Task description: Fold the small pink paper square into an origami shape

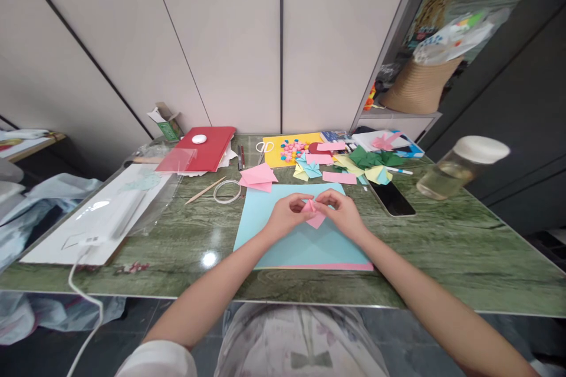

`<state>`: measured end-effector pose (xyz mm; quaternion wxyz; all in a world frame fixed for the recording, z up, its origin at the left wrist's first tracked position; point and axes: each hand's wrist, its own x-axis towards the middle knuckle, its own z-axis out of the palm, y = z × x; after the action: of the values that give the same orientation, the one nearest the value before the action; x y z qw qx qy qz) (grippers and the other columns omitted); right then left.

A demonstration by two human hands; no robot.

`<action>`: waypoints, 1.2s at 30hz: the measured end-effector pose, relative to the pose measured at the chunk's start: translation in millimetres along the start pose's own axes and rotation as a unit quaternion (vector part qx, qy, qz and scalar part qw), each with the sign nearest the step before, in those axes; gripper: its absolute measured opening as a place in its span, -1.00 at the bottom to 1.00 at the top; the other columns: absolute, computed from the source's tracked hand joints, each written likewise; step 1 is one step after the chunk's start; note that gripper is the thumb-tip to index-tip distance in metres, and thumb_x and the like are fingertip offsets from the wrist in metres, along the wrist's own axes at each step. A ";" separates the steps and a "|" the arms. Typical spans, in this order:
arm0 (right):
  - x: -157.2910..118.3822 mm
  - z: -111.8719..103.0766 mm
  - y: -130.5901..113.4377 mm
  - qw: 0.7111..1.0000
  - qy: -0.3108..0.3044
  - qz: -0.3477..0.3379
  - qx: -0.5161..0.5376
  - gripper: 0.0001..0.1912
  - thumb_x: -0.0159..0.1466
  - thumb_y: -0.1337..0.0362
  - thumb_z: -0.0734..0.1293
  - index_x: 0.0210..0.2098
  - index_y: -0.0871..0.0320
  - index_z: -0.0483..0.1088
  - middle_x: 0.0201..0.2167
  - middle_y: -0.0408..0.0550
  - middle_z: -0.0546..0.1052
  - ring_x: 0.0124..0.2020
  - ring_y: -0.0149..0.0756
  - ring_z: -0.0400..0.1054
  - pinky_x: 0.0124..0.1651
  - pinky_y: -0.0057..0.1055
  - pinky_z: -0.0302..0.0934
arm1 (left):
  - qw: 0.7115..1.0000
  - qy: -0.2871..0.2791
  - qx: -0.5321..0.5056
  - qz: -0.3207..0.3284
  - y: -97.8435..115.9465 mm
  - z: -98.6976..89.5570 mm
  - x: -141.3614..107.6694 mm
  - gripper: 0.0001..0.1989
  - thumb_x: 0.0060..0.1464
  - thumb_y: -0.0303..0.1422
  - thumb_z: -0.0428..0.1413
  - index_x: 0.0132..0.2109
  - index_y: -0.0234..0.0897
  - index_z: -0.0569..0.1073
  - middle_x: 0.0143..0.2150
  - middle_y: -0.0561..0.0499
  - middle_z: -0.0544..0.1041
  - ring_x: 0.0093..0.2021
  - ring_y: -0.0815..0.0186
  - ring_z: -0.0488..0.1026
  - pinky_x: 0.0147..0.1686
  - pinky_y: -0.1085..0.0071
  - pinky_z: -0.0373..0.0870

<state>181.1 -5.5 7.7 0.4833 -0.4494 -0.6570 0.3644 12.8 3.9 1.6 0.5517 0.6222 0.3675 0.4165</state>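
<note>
Between my two hands is a small piece of folded pink paper (315, 221), its lower corner pointing toward me. My left hand (288, 212) pinches its left side with thumb and fingers. On the other side, my right hand (341, 212) is closed on the paper, fingertips meeting near a raised fold in its middle. Both hands are over a stack of coloured paper with a light blue sheet (283, 247) on top and a pink edge showing beneath. My fingers cover part of the folds.
Behind the hands lie pink sheets (259, 177), pink strips (339, 178), green folded paper (365, 157) and small colourful pieces (294, 150). A phone (393, 197) and a lidded bottle (460, 168) stand right. Left are a tape roll (214, 193), a wooden stick (204, 191) and a red folder (207, 150).
</note>
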 end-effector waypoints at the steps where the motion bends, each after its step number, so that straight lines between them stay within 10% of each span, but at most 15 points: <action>1: -1.2 0.7 -1.1 1.000 0.004 -0.004 -0.004 -0.84 0.11 0.17 0.35 -0.43 0.14 0.38 -0.48 -0.11 0.45 -0.42 -0.30 0.34 -0.32 -0.35 0.23 | 1.000 0.003 0.000 0.002 -0.5 0.6 -0.2 -0.58 -0.17 -0.32 0.24 -0.11 -0.34 0.45 -0.45 0.03 0.48 -0.42 0.36 0.40 -0.35 0.43 0.34; 36: -2.7 -0.8 0.6 0.999 0.045 -0.024 0.019 -0.89 0.13 0.25 0.35 -0.34 0.11 0.36 -0.45 -0.14 0.41 -0.40 -0.34 0.32 -0.33 -0.39 0.23 | 0.992 -0.021 -0.106 -0.070 3.5 -6.9 1.4 -0.54 -0.20 -0.32 0.27 -0.08 -0.33 0.46 -0.41 -0.01 0.55 -0.42 0.36 0.45 -0.29 0.38 0.36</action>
<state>182.4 -7.9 6.6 0.5293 -0.4403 -0.6382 0.3445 6.9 7.4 5.5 0.6497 0.5419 0.3522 0.4003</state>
